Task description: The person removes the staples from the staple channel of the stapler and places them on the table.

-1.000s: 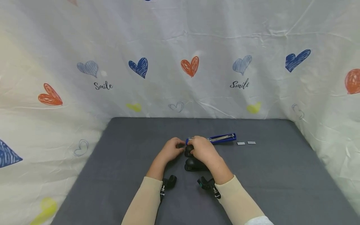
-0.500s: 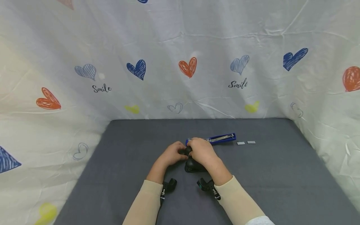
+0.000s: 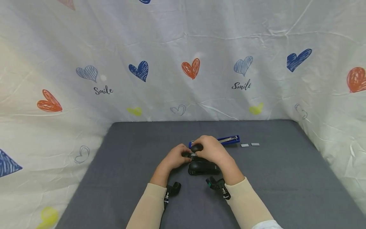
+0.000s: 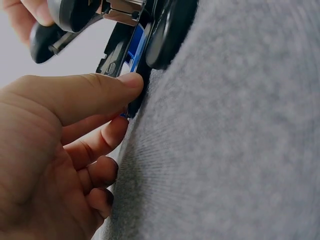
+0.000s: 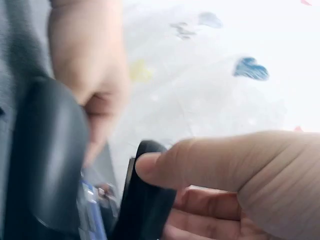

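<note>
At the middle of the table, a black stapler [image 3: 196, 147] has its top arm swung up from its base. My left hand [image 3: 175, 156] pinches the end of the base [image 4: 114, 56] between thumb and fingers, low against the cloth. My right hand [image 3: 212, 149] grips the raised top arm [image 5: 145, 205], thumb on one side and fingers on the other. Metal parts show between arm and base in the left wrist view. A second black stapler [image 3: 203, 168] lies closed just in front, nearer my body. Behind the hands, a blue stapler [image 3: 231, 140] lies opened out, partly hidden by my right hand.
Two small staple strips [image 3: 255, 144] lie right of the blue stapler. Grey cloth [image 3: 280, 178] covers the table, and a white curtain [image 3: 160, 38] printed with hearts hangs along its back and sides.
My right hand has moved up and right, lifting the black stapler's top arm away from its base. My left hand came down slightly onto the base end. More of the front stapler shows now.
</note>
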